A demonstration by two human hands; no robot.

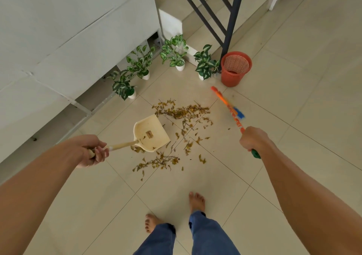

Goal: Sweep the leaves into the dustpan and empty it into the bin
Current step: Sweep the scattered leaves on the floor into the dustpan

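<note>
Dry brown leaves and twigs lie scattered over the tiled floor in front of me. My left hand grips the wooden handle of a cream dustpan, which is held just above the leaves with a few bits inside it. My right hand is closed around the handle of an orange broom with blue bristles, lifted to the right of the leaf pile. An orange mesh bin stands farther back on the right, beyond the leaves.
Several small potted plants in white pots line the floor behind the leaves. A white counter runs along the left. A dark stair railing rises behind the bin. My bare feet stand near the bottom.
</note>
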